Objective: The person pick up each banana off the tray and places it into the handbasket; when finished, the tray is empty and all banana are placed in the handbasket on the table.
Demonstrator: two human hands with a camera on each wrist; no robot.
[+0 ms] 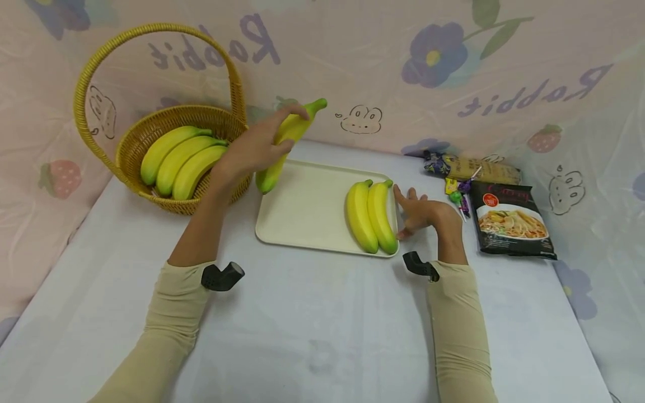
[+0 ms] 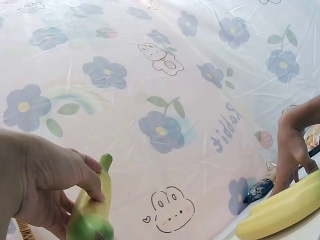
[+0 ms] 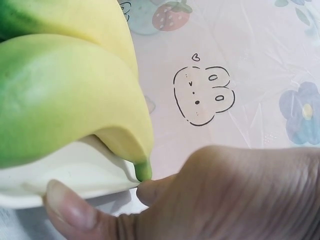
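My left hand grips a yellow banana with green ends, held in the air over the back left corner of a cream tray. In the left wrist view, the thumb and fingers wrap around this banana. Two bananas lie side by side at the tray's right end. Beside them, my right hand rests at the tray's right edge, its fingers spread and bent loosely. Seen from the right wrist, the thumb lies by the tray rim and another fingertip is close to a banana stem.
A yellow wicker basket with a tall handle stands at the back left, holding three bananas. On the right lie a black noodle packet, a long tan packet and several small candies. A patterned cloth hangs behind the table.
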